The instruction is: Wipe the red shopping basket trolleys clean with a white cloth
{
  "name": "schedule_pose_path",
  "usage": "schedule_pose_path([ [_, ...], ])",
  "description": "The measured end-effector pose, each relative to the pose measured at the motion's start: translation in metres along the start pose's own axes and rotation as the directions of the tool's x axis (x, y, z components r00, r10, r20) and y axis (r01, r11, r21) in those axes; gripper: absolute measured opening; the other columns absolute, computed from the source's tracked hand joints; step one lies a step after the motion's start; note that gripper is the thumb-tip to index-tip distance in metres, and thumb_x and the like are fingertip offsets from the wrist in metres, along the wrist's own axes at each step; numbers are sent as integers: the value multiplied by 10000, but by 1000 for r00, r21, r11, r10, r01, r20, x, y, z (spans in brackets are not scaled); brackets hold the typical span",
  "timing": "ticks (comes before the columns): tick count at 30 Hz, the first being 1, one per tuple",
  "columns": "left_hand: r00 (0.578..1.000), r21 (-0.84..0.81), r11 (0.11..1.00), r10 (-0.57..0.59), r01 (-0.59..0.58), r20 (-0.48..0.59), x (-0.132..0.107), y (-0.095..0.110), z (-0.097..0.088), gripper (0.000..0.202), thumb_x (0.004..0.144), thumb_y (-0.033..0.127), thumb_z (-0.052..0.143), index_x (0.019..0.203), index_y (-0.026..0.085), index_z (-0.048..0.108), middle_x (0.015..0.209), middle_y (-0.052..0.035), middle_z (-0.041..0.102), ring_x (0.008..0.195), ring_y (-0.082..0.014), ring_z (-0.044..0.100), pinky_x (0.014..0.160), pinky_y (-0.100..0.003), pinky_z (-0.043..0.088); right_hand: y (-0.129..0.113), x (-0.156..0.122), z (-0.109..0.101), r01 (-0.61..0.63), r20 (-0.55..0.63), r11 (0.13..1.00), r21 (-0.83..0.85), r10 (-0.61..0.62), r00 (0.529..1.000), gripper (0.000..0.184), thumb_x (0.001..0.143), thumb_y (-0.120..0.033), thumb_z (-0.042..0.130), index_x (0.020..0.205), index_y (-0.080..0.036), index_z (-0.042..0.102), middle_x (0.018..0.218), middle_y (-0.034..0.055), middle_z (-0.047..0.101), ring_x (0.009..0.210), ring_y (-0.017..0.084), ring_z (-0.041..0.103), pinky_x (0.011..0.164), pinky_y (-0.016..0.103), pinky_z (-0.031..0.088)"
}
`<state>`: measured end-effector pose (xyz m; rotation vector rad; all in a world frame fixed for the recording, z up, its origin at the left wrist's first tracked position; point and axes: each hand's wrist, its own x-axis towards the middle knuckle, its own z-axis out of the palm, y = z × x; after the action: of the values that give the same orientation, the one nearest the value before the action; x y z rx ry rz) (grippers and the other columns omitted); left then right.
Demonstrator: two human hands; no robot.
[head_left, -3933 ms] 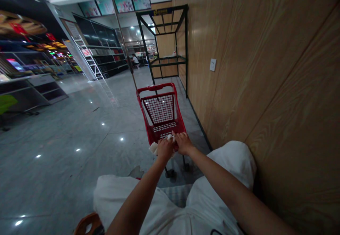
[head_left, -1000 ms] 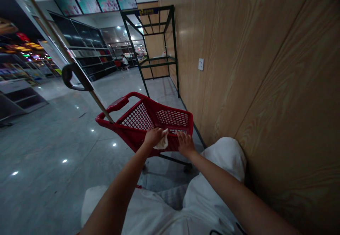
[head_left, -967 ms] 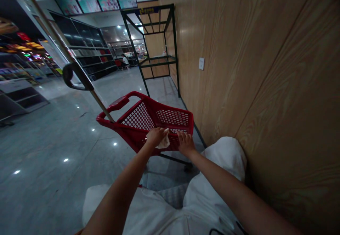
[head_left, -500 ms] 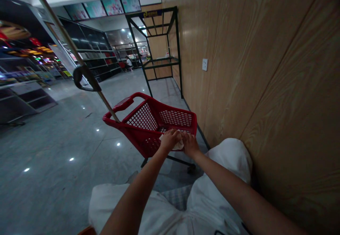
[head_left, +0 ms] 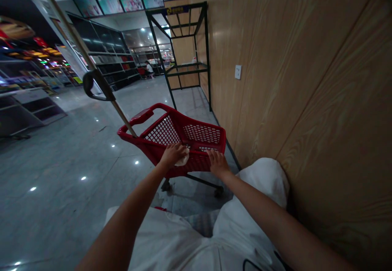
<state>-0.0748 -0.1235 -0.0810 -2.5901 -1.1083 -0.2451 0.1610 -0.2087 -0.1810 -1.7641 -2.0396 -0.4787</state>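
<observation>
A red plastic shopping cart (head_left: 159, 150) with a lattice basket stands on wheels just before my knees. My left hand (head_left: 174, 154) is closed on a crumpled whitish cloth (head_left: 183, 158) and presses it against the near top rim of the basket. Farther right along the same rim rests my right hand (head_left: 218, 163), its fingers laid over the edge and holding nothing. A long pole (head_left: 119, 112) with a black loop grip (head_left: 94, 86) leans up from the cart's handle end toward the upper left.
A wood-panelled wall (head_left: 275, 79) with a white socket (head_left: 238, 72) runs close along my right. Beyond the cart stands a dark metal rack (head_left: 209, 58). Shelves (head_left: 118, 69) and a seated person (head_left: 149, 69) are farther back. Grey tiled floor (head_left: 76, 152) stretches left.
My left hand has slid left along the rim with the cloth, away from my right hand. The right hand stays near the same spot on the rim.
</observation>
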Motion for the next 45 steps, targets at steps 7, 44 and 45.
schedule_pose_path([
  [7,986,-1,988,-156,156,-50,10,82,12,235,852,353,520,1018,198,582,1105,-106,572,1026,-280,486,884,-441,355,-24,0,-10,-67,44,998,15,67,997,706,769,-227,504,1427,-107,279,1351,174,427,1107,292,410,945,440,294],
  [44,977,64,975,-210,211,-21,-19,58,-4,211,897,267,410,986,194,587,1037,-107,577,926,-249,521,840,-424,381,-31,16,3,-2,75,1000,-27,4,997,707,784,-152,477,1448,-120,235,1389,196,406,1139,299,441,968,481,313],
  [45,980,54,979,-196,197,-17,-11,72,0,213,897,259,409,1005,193,581,1056,-107,574,938,-248,521,841,-421,380,-29,15,2,10,73,1000,-22,-9,997,693,790,-159,476,1444,-119,248,1387,194,406,1137,294,440,967,474,317],
])
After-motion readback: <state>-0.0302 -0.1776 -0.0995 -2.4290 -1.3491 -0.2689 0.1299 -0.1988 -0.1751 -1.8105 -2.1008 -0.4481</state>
